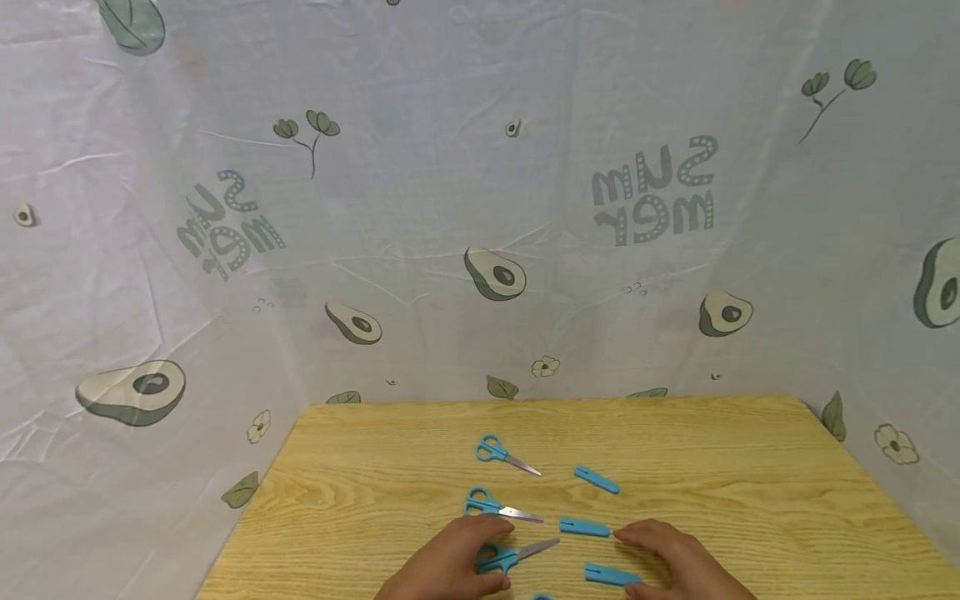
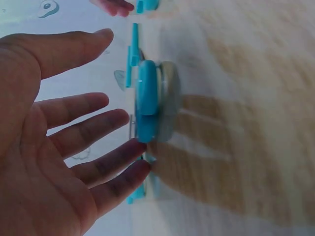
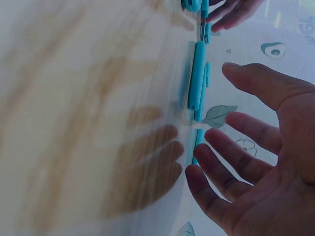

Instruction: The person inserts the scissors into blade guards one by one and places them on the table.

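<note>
Blue-handled scissors lie in a column on the table. The back pair (image 1: 492, 449) and the middle pair (image 1: 484, 502) point right. My left hand (image 1: 450, 560) hovers at the near pair (image 1: 507, 557), thumb and fingers spread on either side of its handles. In the left wrist view the fingers are extended beside a blue handle (image 2: 147, 91), holding nothing. To the right lie blue blade covers: a back one (image 1: 597, 479), a middle one (image 1: 584, 527) and a near one (image 1: 609, 575). My right hand (image 1: 678, 560) is spread at the near cover's right end, also holding nothing.
A bit of another blue handle (image 1: 542, 597) shows at the bottom edge of the head view. The wood-grain table (image 1: 360, 467) is bordered at the back and sides by a hanging white sheet (image 1: 420, 217) printed with avocados.
</note>
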Motion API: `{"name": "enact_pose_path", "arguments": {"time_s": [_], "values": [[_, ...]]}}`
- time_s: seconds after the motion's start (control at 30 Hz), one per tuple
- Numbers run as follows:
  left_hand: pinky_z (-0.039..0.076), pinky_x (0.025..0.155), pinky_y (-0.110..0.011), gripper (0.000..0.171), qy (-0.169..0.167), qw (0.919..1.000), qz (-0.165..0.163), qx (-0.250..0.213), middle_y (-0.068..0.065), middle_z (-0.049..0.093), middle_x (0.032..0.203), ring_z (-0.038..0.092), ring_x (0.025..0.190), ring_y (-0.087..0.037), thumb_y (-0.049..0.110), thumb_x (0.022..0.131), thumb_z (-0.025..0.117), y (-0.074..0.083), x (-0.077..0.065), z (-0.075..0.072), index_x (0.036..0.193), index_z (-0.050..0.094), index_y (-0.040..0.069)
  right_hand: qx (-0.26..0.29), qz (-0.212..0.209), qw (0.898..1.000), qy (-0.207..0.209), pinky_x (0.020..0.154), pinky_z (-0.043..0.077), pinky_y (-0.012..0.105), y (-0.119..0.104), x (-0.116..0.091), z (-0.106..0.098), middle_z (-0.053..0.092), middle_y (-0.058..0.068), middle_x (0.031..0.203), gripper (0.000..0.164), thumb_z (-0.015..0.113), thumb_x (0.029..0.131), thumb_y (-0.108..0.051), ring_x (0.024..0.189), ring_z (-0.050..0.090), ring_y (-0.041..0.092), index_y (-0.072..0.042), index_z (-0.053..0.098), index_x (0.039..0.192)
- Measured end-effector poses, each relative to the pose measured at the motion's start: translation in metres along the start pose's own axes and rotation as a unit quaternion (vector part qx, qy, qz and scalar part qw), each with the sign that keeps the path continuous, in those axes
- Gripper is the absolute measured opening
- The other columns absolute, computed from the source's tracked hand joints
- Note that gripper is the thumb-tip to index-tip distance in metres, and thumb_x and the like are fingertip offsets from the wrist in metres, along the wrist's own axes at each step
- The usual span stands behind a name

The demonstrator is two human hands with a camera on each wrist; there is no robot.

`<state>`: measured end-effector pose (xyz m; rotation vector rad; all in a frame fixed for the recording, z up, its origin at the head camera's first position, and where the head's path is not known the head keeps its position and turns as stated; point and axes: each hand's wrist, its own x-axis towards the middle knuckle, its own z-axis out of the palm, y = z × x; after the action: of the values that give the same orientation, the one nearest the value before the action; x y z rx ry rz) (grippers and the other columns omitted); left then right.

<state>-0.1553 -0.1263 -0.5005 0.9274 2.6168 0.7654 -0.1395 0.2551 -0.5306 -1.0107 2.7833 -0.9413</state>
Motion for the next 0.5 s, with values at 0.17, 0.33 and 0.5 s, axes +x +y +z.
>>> {"name": "enact_pose_path", "arguments": {"time_s": [0.17, 0.33, 0.5], "values": [[0.054, 0.093, -0.025, 0.047, 0.015, 0.9997, 0.020, 0.005, 0.007, 0.070, 0.136, 0.060, 0.115, -0.006, 0.030, 0.094, 0.086, -0.006, 0.001, 0.006, 0.136, 0.068, 0.018, 0.030, 0.014, 0.999, -0.027, 0.085, 0.056, 0.024, 0.000, 0.005, -0.006, 0.071, 0.013, 0.127, 0.048, 0.081, 0.098, -0.031, 0.117, 0.063, 0.003, -0.003, 0.070, 0.136], [0.055, 0.108, -0.032, 0.058, 0.021, 0.9993, 0.012, 0.027, 0.001, 0.065, 0.150, 0.059, 0.134, -0.019, 0.033, 0.094, 0.085, -0.010, 0.001, 0.010, 0.145, 0.065, 0.014, 0.046, 0.038, 0.997, -0.045, 0.087, 0.055, 0.025, -0.002, 0.011, -0.007, 0.069, 0.010, 0.128, 0.047, 0.083, 0.096, -0.035, 0.117, 0.061, 0.005, -0.006, 0.073, 0.132], [0.054, 0.112, -0.037, 0.059, 0.030, 0.9978, 0.035, 0.048, -0.007, 0.061, 0.155, 0.056, 0.139, -0.029, 0.040, 0.097, 0.082, -0.014, 0.001, 0.013, 0.146, 0.065, 0.012, 0.049, 0.031, 0.997, -0.060, 0.090, 0.054, 0.025, -0.001, 0.017, -0.006, 0.068, 0.013, 0.132, 0.042, 0.083, 0.095, -0.035, 0.118, 0.060, 0.017, -0.008, 0.077, 0.127]]}}
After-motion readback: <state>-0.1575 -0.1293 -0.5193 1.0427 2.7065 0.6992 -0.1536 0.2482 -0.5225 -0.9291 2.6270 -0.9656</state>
